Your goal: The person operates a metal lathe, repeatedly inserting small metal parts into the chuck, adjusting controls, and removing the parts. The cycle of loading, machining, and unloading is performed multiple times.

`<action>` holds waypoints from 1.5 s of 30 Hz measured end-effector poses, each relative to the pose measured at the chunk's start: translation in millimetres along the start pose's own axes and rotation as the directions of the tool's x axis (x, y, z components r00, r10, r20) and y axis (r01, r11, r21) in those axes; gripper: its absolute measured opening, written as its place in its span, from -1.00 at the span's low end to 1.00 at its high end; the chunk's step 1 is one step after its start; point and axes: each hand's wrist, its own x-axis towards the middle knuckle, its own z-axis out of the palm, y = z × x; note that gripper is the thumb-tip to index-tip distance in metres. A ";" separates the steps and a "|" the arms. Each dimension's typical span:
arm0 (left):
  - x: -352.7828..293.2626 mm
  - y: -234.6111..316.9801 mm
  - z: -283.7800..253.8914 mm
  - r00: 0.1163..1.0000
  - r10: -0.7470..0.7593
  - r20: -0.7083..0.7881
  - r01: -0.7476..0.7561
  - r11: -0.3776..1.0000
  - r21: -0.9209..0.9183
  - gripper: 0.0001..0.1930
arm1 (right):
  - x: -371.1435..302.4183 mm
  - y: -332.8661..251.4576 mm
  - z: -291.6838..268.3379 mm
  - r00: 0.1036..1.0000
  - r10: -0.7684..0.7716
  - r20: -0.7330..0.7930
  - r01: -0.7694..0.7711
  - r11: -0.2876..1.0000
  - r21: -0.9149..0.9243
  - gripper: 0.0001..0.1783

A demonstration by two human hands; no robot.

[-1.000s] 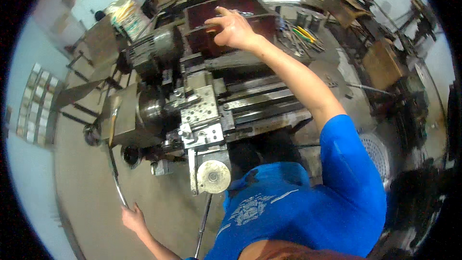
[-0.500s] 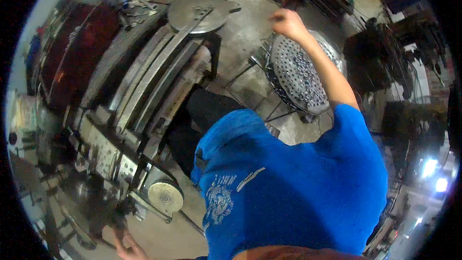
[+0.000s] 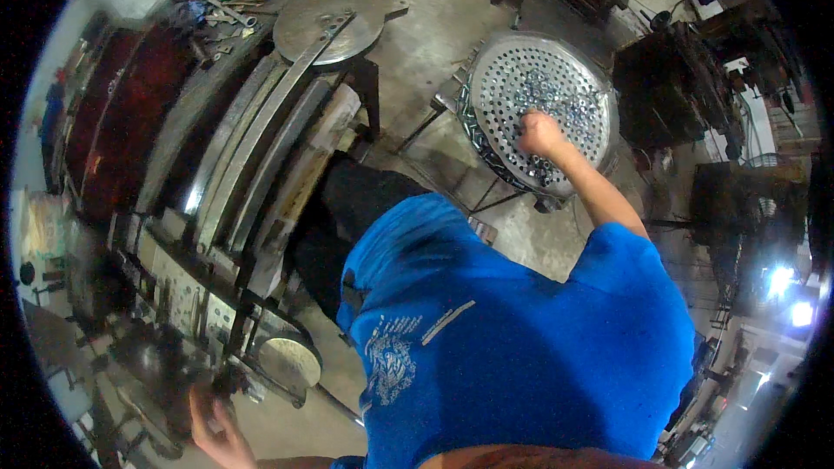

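My right hand (image 3: 540, 134) is over a round perforated metal tray (image 3: 493, 78), its fingers curled closed. Small shiny metal pieces (image 3: 569, 104), which look like nuts, lie heaped on the tray around it. Whatever the fingers hold is hidden. At the lower left my left hand (image 3: 217, 432) has its thumb and fingers apart beside the dark end of a machine (image 3: 165, 356). Its fingertips reach a dark part there; contact is unclear.
Long metal rails (image 3: 252, 152) of the machine run along my left. Beyond them are a round metal plate (image 3: 334, 30) and scattered wrenches (image 3: 230, 13). A pale round disc (image 3: 291, 363) is near my left hand. Dark equipment (image 3: 665, 78) stands past the tray.
My right hand has come down from above the tray's far left edge to the small pieces on it. My left hand stays by the machine, shifted slightly. The whole view has moved a little.
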 end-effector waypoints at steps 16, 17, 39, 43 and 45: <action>-14.3 10.5 -3.3 0.994 0.001 -0.106 -0.009 0.997 -0.073 -0.65 | 52.4 -36.9 -24.8 0.968 -0.247 0.039 0.250 0.964 -0.094 -0.76; -14.5 13.4 -5.6 0.994 0.005 -0.107 -0.015 0.996 -0.090 -0.66 | 63.7 -44.7 -23.7 0.950 -0.307 -0.061 0.305 0.951 -0.048 -0.76; 30.2 29.6 66.4 0.998 -0.018 -0.052 -0.049 0.158 -0.986 -0.68 | -126.2 -466.1 -165.4 -0.259 -0.697 -0.669 0.825 -0.519 0.222 -0.60; 31.6 32.3 56.8 0.984 -0.087 -0.159 -0.109 0.414 -0.904 -0.74 | -123.5 -468.4 -165.5 -0.349 -0.709 -0.612 0.852 -0.512 0.107 -0.59; 28.7 33.7 47.3 0.985 -0.117 -0.130 -0.044 0.553 -0.832 -0.78 | -124.7 -472.9 -169.7 -0.402 -0.709 -0.580 0.834 -0.544 0.087 -0.59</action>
